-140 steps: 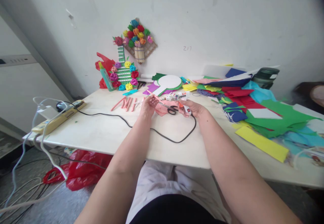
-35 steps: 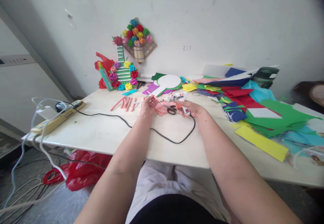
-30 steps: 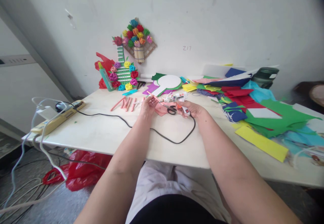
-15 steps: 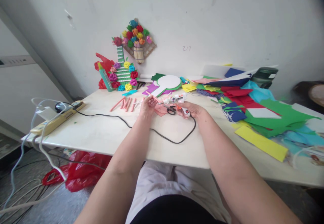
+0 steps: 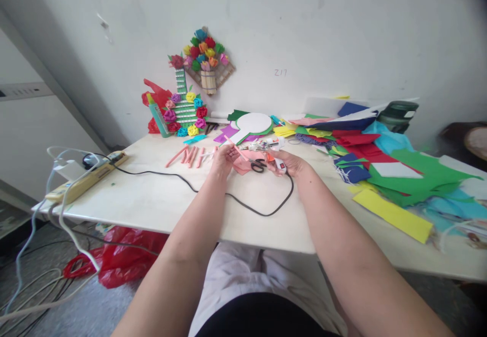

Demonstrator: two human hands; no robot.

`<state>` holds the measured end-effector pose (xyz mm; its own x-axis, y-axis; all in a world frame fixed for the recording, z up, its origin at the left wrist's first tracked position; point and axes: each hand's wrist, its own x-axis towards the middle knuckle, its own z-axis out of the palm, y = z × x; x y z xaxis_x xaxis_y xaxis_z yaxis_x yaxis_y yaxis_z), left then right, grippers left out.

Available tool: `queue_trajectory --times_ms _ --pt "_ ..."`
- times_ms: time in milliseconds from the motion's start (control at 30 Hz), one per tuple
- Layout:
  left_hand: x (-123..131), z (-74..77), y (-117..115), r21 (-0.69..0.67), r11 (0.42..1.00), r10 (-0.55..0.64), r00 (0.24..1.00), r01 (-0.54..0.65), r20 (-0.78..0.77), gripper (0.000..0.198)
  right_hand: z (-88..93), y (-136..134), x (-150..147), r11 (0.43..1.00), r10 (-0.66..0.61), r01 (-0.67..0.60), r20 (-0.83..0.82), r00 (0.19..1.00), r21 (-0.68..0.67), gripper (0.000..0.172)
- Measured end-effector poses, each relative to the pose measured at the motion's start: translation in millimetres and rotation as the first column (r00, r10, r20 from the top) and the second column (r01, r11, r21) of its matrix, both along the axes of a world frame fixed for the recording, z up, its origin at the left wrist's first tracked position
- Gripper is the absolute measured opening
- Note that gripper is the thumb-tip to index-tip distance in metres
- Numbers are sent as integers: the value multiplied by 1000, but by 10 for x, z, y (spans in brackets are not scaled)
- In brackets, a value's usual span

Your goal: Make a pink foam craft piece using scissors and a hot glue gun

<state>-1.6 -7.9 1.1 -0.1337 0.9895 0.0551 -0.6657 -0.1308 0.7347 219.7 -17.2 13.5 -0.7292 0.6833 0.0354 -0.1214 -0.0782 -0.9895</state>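
My right hand (image 5: 289,163) is wrapped round the handle of a hot glue gun (image 5: 280,165), whose clear front end and nozzle point left. A black cord (image 5: 262,214) runs from its handle across the table. In my left hand (image 5: 224,159), closed fingers hold a thin pink paper strip (image 5: 236,147) that slants up to the left, near the nozzle. Black-handled scissors (image 5: 258,165) lie on pink paper (image 5: 242,164) between my hands. Several rolled pink paper sticks (image 5: 190,156) lie to the left of my left hand.
A yellowish power strip (image 5: 87,177) with plugs and cables sits at the table's left edge. At right spreads a pile of coloured paper (image 5: 411,174). A white round-topped cutout (image 5: 254,123), a glue bottle (image 5: 158,118) and a flower-covered guitar shape (image 5: 185,113) stand toward the back.
The pink strip in my left hand has turned into clearer view near the glue gun. The gun's tip has shifted slightly; both arms stay almost in place.
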Motion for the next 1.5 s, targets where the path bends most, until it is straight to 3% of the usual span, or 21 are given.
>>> queue_trajectory --times_ms 333,1500 --pt "8 -63 7 103 990 -84 992 93 -91 10 19 -9 -41 999 -32 32 7 999 -19 42" --pt "-1 -52 18 -30 1000 -1 993 -2 -115 10 18 -23 -18 994 -105 105 182 978 6 41"
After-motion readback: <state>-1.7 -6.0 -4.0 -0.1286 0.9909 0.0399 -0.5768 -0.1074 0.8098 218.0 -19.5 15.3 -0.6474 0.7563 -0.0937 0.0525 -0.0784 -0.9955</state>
